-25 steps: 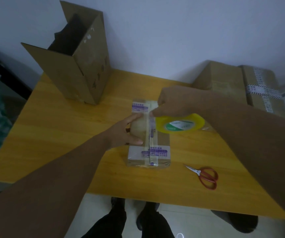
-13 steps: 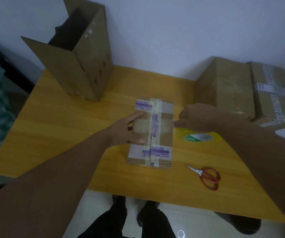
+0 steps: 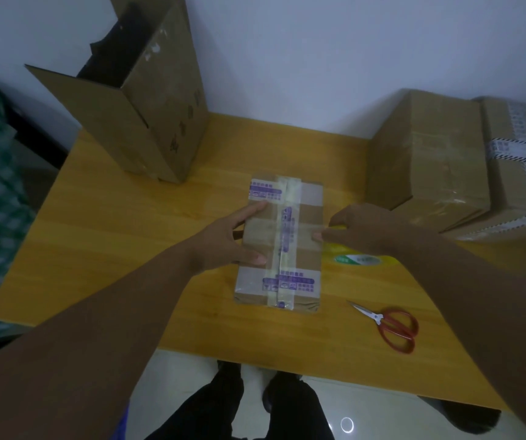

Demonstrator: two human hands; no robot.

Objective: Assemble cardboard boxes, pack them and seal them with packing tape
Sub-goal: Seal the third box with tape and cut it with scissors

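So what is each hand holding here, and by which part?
Right hand grips the packing tape roll by its rim, at the small box's right edge. Left hand holds nothing; it presses on the box's left edge.

small taped box [image 3: 282, 246] on bench [image 3: 122, 249], left hand [image 3: 223, 242] resting on its left side, right hand [image 3: 369, 227] curled over tape roll [image 3: 361, 259], scissors [image 3: 388, 325] nearby

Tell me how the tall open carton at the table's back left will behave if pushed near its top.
The tall open carton stands on its narrow end, so a high push would likely tip it rather than slide it. Its top flaps stand unsealed, so the walls would probably flex when squeezed. Nothing shows inside; it is perhaps light.
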